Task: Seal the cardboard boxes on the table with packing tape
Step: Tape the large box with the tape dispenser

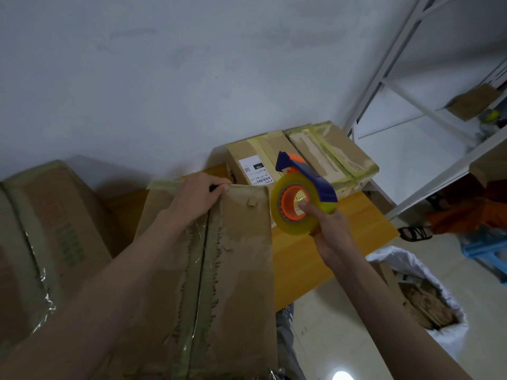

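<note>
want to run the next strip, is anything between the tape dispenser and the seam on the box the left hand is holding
Nothing visible. The tape dispenser in the right hand hangs just off the box's right edge; the seam lies bare below the left hand.

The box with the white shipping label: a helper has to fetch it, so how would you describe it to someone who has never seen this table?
Start at the wooden table and look to its far edge by the wall. Two small taped boxes sit side by side there, behind the tape dispenser gripped in the right hand. Take the left box: it alone has a white barcode label; its neighbour shows only tape.
</note>
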Motion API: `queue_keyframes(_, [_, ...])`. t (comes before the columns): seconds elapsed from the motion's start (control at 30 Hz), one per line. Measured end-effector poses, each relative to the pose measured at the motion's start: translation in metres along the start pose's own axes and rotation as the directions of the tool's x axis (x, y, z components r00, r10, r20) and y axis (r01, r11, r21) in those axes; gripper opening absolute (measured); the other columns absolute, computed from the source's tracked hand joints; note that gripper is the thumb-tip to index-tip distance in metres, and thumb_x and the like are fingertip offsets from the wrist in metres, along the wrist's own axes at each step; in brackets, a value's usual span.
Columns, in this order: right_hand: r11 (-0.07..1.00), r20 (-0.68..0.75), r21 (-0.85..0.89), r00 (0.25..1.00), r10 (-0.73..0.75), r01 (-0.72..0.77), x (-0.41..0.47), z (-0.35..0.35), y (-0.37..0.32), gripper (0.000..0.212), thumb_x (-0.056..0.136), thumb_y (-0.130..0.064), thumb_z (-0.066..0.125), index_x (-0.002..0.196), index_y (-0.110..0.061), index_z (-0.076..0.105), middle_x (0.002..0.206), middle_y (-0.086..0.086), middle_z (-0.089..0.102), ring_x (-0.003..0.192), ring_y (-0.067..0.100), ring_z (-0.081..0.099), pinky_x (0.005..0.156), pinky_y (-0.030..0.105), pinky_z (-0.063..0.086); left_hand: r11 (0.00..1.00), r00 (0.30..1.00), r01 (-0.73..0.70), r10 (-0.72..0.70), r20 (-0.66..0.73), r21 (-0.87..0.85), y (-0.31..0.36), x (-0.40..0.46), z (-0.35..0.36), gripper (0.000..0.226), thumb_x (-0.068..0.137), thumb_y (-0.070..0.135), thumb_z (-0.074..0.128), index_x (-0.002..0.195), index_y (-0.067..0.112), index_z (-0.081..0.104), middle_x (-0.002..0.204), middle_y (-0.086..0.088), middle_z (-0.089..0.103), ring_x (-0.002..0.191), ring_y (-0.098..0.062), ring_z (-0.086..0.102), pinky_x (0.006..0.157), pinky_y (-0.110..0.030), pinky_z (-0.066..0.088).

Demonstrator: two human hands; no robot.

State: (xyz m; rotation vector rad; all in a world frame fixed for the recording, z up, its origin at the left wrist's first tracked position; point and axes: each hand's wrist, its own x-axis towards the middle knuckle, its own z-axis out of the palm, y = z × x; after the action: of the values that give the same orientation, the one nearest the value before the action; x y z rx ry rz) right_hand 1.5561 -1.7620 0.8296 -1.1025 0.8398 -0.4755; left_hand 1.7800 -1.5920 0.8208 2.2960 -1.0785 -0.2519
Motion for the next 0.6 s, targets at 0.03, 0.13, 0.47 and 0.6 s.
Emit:
queue_keyframes(0.03, [1.0, 0.008, -0.005, 1.0, -0.005, 0.005, -0.001, 0.002, 0.0, 0.059, 0.075, -0.017, 0.083, 0.13, -0.015, 0.063, 0.119, 0.009, 0.074, 0.115, 0.031, 0.068, 0.105, 0.055, 0.05, 1.0, 1.0, 0.02, -0.02, 0.022, -0.015, -0.002, 0.003, -0.001, 0.023, 0.101, 0.024, 0.059, 0.118, 0.024, 0.075, 0.113, 0.0, 0.075, 0.085, -0.013, 0.062, 0.08, -0.025, 0.044])
queue_keyframes(0.13, [0.999, 0.0, -0.012, 0.999, -0.046, 0.046, -0.004, 0.007, -0.001, 0.064, 0.073, -0.02, 0.084, 0.133, -0.015, 0.061, 0.12, 0.007, 0.074, 0.116, 0.029, 0.068, 0.107, 0.059, 0.048, 0.987, 0.992, 0.086, -0.072, 0.107, -0.134, -0.009, 0.007, -0.007, 0.026, 0.101, 0.014, 0.058, 0.118, 0.026, 0.074, 0.121, 0.001, 0.071, 0.102, -0.016, 0.063, 0.093, -0.028, 0.047])
queue_keyframes(0.47, [0.961, 0.05, -0.072, 0.963, -0.263, 0.266, -0.004, 0.051, -0.017, 0.059, 0.082, -0.012, 0.083, 0.135, -0.021, 0.058, 0.121, 0.001, 0.072, 0.113, 0.019, 0.068, 0.098, 0.041, 0.055, 0.99, 0.993, 0.118, -0.116, 0.03, -0.079, -0.028, -0.006, -0.021, 0.026, 0.099, 0.021, 0.061, 0.123, 0.023, 0.072, 0.123, 0.001, 0.069, 0.115, -0.018, 0.059, 0.096, -0.025, 0.038])
queue_keyframes(0.6, [0.955, 0.045, -0.118, 0.962, -0.269, 0.273, 0.003, 0.077, -0.01, 0.061, 0.081, -0.014, 0.085, 0.134, -0.022, 0.056, 0.121, 0.001, 0.07, 0.11, 0.015, 0.068, 0.082, 0.027, 0.056, 0.988, 0.99, 0.138, -0.136, 0.031, -0.076, -0.035, -0.009, -0.029, 0.025, 0.098, 0.02, 0.062, 0.121, 0.021, 0.072, 0.124, -0.001, 0.069, 0.117, -0.02, 0.059, 0.098, -0.027, 0.04])
